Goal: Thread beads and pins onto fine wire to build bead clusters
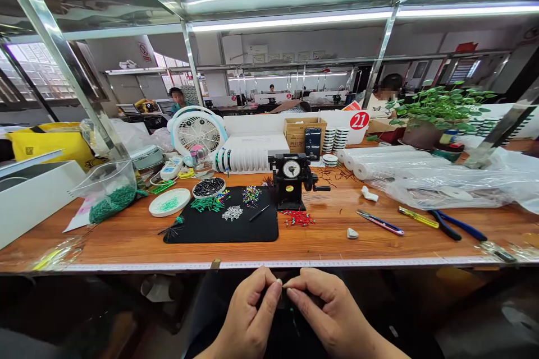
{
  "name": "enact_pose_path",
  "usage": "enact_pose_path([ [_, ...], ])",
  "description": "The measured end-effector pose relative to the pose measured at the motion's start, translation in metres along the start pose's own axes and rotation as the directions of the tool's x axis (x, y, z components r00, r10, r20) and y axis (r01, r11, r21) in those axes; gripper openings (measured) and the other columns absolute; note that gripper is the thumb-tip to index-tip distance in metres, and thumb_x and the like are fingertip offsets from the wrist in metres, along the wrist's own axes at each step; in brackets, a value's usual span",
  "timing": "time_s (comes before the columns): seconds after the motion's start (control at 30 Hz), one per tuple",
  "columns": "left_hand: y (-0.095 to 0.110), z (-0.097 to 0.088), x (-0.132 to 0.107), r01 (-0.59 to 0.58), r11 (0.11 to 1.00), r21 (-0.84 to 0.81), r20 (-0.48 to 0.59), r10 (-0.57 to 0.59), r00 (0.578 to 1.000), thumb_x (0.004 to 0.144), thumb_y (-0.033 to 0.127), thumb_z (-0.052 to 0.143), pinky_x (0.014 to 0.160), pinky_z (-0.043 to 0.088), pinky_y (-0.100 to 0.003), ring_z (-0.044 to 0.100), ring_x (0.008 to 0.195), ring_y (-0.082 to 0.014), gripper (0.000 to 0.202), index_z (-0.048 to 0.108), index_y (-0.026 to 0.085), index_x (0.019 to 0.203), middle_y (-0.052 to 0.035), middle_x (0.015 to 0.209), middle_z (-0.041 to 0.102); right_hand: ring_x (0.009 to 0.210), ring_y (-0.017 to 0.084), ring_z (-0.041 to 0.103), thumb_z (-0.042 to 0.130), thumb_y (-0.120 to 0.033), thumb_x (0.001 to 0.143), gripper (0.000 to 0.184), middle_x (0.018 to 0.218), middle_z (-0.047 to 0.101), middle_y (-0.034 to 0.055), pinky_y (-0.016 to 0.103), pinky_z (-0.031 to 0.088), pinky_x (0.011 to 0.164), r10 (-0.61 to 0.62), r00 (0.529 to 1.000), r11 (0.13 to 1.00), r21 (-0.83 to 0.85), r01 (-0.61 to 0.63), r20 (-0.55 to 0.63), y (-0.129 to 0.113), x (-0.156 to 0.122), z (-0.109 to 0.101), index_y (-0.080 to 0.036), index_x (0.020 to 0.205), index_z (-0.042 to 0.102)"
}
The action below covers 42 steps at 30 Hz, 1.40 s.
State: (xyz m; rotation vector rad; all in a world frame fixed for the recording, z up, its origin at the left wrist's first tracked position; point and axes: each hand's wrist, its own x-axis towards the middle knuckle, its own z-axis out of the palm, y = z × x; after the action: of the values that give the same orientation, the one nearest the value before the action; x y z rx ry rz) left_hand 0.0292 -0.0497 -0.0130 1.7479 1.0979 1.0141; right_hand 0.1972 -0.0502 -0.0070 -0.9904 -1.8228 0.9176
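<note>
Small dark object sits between the fingertips of both hands, at bottom middle of the frame, below the table edge. It is too small and dark for seeing its exact kind. The left hand and the right hand are curled almost closed, and they seem to pinch this object from two sides. Nearest to the hands is the front edge of a wooden table. On the table, left of the middle, lies a black mat with green beads on it. Right of the mat stands a hand-crank machine, and pliers with blue handles lie at the right.
</note>
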Motion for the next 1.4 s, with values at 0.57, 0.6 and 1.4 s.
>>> enact_pose_path([
  [0.57, 0.0006, 0.0054, 0.0017, 0.144, 0.963, -0.228, 0.026, -0.142, 0.99, 0.087, 0.034, 0.045, 0.054, 0.029, -0.023, 0.03, 0.056, -0.0105, 0.027, 0.043, 0.018, 0.065, 0.0039, 0.059, 0.035, 0.059, 0.013, 0.052, 0.057, -0.026, 0.081, 0.018, 0.064, 0.063, 0.0021, 0.023, 0.039, 0.056, 0.15, 0.989, 0.977, 0.156, -0.145, -0.019, 0.0047, 0.0034, 0.0024, -0.015, 0.074, 0.07],
  [0.6, 0.0006, 0.0057, 0.0021, 0.148, 0.961, -0.233, 0.028, -0.146, 0.989, 0.087, 0.034, 0.045, 0.053, 0.028, -0.023, 0.03, 0.056, -0.0104, 0.028, 0.043, 0.018, 0.065, 0.004, 0.059, 0.035, 0.059, 0.014, 0.052, 0.058, -0.026, 0.08, 0.018, 0.064, 0.064, 0.0021, 0.023, 0.039, 0.056, 0.151, 0.988, 0.976, 0.161, -0.146, -0.021, 0.0049, 0.0038, 0.0026, -0.015, 0.074, 0.07],
  [1.4, -0.005, 0.0074, 0.0002, 0.144, 0.945, -0.293, 0.016, -0.146, 0.989, 0.088, 0.032, 0.044, 0.054, 0.029, -0.023, 0.031, 0.056, -0.0103, 0.026, 0.044, 0.018, 0.066, 0.0038, 0.059, 0.037, 0.064, 0.016, 0.056, 0.059, -0.032, 0.08, 0.022, 0.07, 0.067, 0.0046, 0.025, 0.043, 0.059, 0.183, 0.983, 0.936, 0.299, -0.185, 0.036, 0.0055, 0.0068, 0.0023, -0.014, 0.08, 0.072],
])
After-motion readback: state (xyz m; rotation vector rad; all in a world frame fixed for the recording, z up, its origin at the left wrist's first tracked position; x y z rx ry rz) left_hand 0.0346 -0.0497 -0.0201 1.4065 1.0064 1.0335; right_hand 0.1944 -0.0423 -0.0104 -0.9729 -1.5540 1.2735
